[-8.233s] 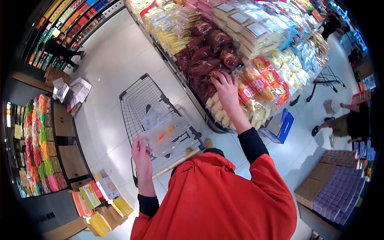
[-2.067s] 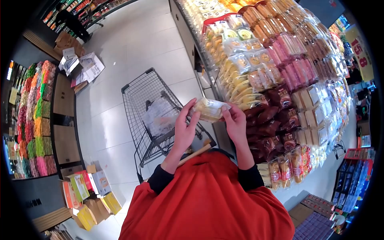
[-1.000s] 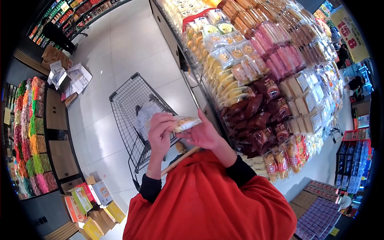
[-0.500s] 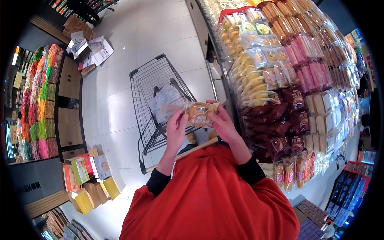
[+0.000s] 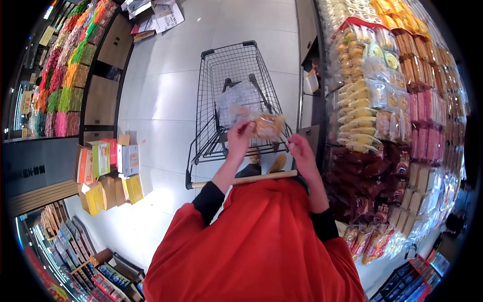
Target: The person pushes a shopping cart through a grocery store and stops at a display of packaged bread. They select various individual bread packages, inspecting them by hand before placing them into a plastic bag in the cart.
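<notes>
My left hand (image 5: pixel 240 137) pinches the left end of a bread packet (image 5: pixel 268 126), a browned bun in clear plastic wrap. The packet hangs over the near end of a black wire shopping cart (image 5: pixel 206 95). Just off the packet's right corner is my right hand (image 5: pixel 302 151), its fingers loosely bent and a little apart. Inside the cart lies a clear plastic bundle (image 5: pixel 236 103), partly covered by the packet and the left hand. The cart's pale handle bar (image 5: pixel 241 180) runs across in front of my red garment.
On the right, a long display carries packaged breads (image 5: pixel 359 110) and dark brown packets (image 5: pixel 359 173). Shelves of colourful wrapped sweets (image 5: pixel 70 70) line the left. Open cartons (image 5: pixel 108 173) stand on the floor at left; flattened cardboard (image 5: pixel 163 17) lies farther up the aisle.
My right hand has come off the packet and moved right, while the left still holds it. The view has turned, so the cart and the bread display appear farther right.
</notes>
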